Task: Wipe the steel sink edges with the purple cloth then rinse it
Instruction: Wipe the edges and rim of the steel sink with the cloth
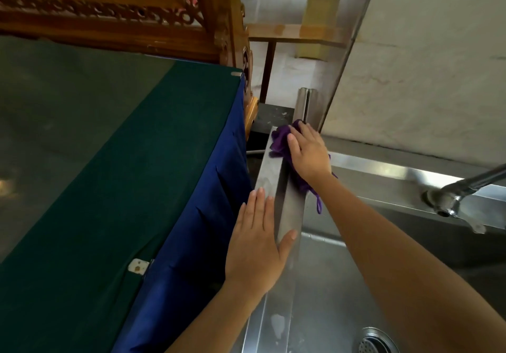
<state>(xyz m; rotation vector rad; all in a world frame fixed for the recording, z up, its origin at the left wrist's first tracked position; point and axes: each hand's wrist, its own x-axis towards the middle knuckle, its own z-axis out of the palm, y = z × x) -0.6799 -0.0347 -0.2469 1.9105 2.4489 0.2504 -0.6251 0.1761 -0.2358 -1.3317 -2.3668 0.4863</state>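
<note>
The steel sink's left edge [269, 172] runs away from me as a narrow flat rim. My right hand [309, 154] presses the purple cloth [280, 140] down on the far end of that rim, near the back corner; loose purple threads hang below the wrist. My left hand [258, 239] lies flat on the same rim nearer to me, fingers together and thumb over the inner side, with nothing in it. The sink basin [328, 284] lies below to the right, its drain [376, 343] at the bottom.
A steel tap [460, 191] sits on the back rim at the right. A table with green and blue cloth [123, 188] stands close against the sink's left side. Carved wooden furniture [137, 24] is behind it. A plastered wall [424, 78] rises behind the sink.
</note>
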